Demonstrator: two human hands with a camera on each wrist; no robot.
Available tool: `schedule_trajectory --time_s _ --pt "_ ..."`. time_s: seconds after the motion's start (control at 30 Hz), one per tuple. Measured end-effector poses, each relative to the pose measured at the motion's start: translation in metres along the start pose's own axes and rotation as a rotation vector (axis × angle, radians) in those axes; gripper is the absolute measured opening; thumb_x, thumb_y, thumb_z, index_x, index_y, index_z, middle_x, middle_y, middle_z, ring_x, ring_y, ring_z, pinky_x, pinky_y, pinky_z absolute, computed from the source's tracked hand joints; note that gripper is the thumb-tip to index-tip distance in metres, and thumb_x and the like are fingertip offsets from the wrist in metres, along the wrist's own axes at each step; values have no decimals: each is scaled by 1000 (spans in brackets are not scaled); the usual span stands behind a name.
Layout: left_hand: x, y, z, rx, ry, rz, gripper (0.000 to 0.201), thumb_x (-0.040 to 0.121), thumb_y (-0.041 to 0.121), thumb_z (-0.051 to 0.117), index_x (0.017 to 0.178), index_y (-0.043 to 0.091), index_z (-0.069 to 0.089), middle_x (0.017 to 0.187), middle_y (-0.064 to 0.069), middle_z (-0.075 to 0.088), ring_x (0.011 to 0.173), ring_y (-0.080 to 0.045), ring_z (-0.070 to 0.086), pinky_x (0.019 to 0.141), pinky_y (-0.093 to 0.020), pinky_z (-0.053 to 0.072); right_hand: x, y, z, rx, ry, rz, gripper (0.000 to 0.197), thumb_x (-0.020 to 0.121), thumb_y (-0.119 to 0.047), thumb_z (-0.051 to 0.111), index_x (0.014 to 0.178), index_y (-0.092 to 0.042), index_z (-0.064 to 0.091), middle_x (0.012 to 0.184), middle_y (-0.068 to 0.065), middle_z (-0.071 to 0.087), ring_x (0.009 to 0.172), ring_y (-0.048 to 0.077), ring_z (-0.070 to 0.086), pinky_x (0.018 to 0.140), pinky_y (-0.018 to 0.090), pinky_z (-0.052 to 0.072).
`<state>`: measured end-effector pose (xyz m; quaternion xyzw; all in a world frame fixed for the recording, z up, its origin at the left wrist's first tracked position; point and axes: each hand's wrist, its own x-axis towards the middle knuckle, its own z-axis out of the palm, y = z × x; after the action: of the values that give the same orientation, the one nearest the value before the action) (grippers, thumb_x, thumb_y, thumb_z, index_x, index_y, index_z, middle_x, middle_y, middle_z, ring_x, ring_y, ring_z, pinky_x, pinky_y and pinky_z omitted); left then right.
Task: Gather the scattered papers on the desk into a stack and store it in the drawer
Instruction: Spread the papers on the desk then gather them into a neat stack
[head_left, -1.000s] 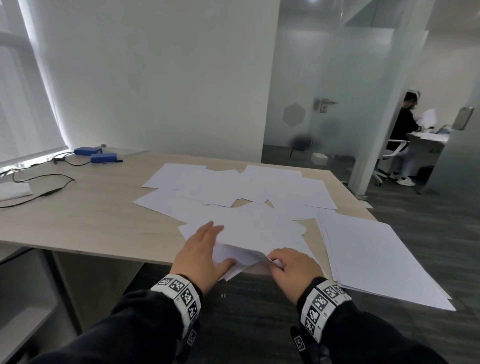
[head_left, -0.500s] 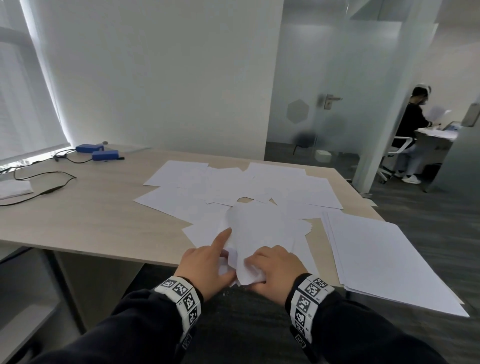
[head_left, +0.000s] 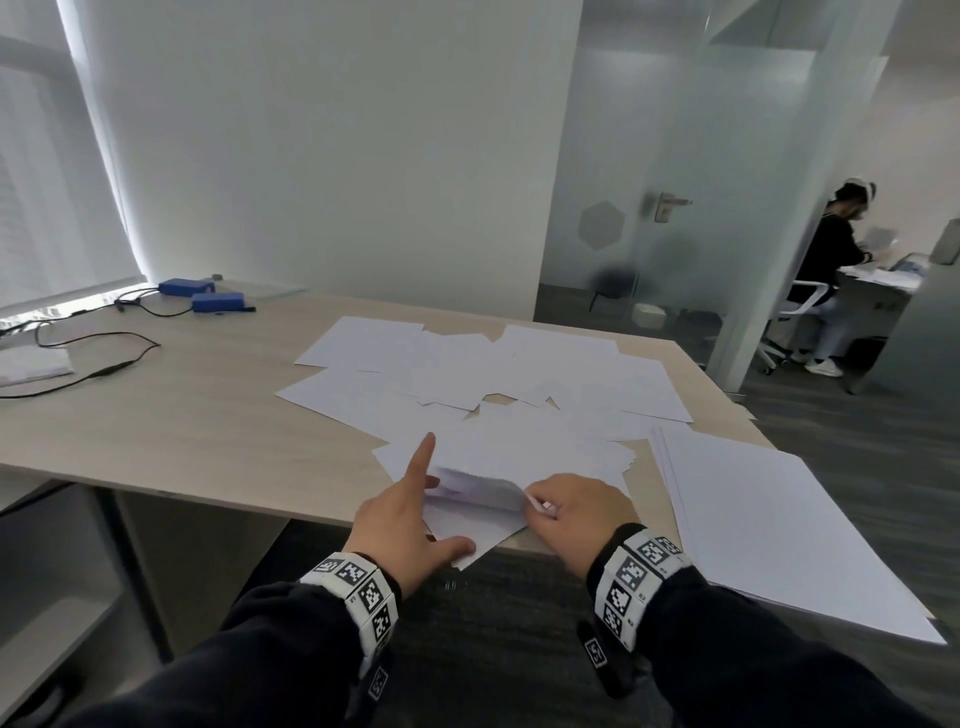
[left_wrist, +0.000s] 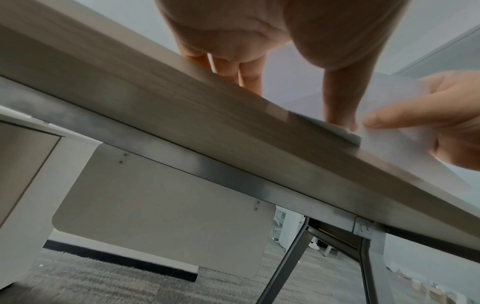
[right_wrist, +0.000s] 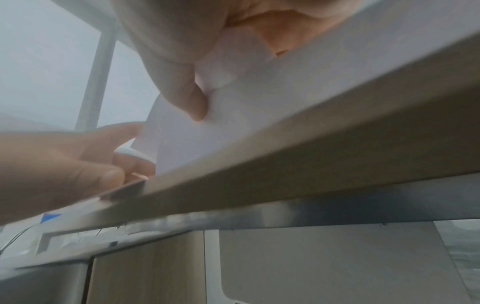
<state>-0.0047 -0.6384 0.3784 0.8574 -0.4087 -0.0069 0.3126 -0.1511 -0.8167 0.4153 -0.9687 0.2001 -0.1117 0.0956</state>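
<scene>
Loose white papers (head_left: 467, 374) lie spread over the middle of the wooden desk (head_left: 156, 415). A neat paper stack (head_left: 769, 519) lies at the right and overhangs the front edge. At the near edge my right hand (head_left: 561, 512) pinches a few lifted sheets (head_left: 483, 493) by their near corner; its thumb (right_wrist: 187, 98) presses on the paper (right_wrist: 194, 139). My left hand (head_left: 415, 514) lies beside it with the index finger straight on top of the sheets. Its other fingers are hidden under the fold, and its thumb (left_wrist: 340, 111) presses lower sheets onto the desk edge.
Two blue boxes (head_left: 202, 296) with black cables (head_left: 104, 353) sit at the desk's back left. A drawer unit (left_wrist: 23, 164) stands under the desk on the left. A person (head_left: 831, 260) sits at another desk beyond the glass partition.
The sheets that my right hand raised and curled half a second ago now lie lower. My left hand, flat on the papers a second ago, now has its index finger stretched over them.
</scene>
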Motion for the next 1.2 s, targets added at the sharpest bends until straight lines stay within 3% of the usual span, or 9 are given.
schedule_trajectory --time_s 0.1,0.23,0.33,0.4,0.53,0.67,0.8,1.03,1.2 --pt "-3 -3 -2 -143 133 -81 123 67 48 85 151 44 -5 132 5 47 114 -14 56 102 -41 48 0 -4 -15 77 150 51 36 94 -39 44 74 -9 46 70 3 53 69 21 55 61 34 43" --pt "1 4 -17 -525 245 -292 73 84 51 70 139 24 30 110 2 57 92 -12 63 85 -39 54 -1 -7 -26 207 286 -4 31 91 -39 49 73 -15 57 72 -1 58 73 16 56 66 35 48" --pt "9 6 -30 -1030 165 -516 57 94 69 37 127 23 42 100 -7 73 87 -26 74 75 -42 55 -14 -12 -26 156 222 -216 35 89 -47 40 73 -23 60 74 -8 59 72 10 56 63 31 51" --pt "10 -1 -37 -1215 103 -650 65 89 76 39 116 19 56 102 -12 73 94 -35 72 77 -44 57 -26 -12 -18 84 101 -315 38 89 -46 38 78 -22 65 81 -9 64 76 9 58 66 31 54" --pt "7 -17 -35 -670 50 -598 28 93 33 62 90 6 66 93 -17 71 96 -38 68 94 -50 52 -43 1 3 38 6 -375 23 93 -39 50 92 -27 70 92 -13 67 90 2 58 74 29 53" --pt "-1 -16 -28 -821 52 -618 10 92 5 56 91 6 67 94 -20 73 77 -33 69 75 -45 58 -42 4 5 -92 -105 -311 49 96 -56 25 87 -22 59 87 -6 62 84 12 58 75 34 52" --pt "-17 -11 -21 -1020 47 -714 9 99 11 52 102 16 59 91 -8 71 58 -19 71 44 -25 50 -42 13 -2 65 -66 -126 47 97 -61 29 73 -31 55 77 -8 58 76 10 56 74 31 49" --pt "-37 -4 -18 -1102 -70 -697 19 94 24 59 111 15 57 104 -10 72 76 -26 76 55 -28 49 -38 13 -3 226 -28 -58 13 92 -45 55 93 -44 69 98 -19 65 93 -1 58 85 22 47" --pt "-29 -14 -28 -1017 13 -710 26 99 31 55 116 10 56 91 -2 71 66 -22 74 46 -25 49 -44 21 8 194 -133 -98 35 86 -22 62 118 -35 68 111 -21 64 105 -2 57 97 22 45"
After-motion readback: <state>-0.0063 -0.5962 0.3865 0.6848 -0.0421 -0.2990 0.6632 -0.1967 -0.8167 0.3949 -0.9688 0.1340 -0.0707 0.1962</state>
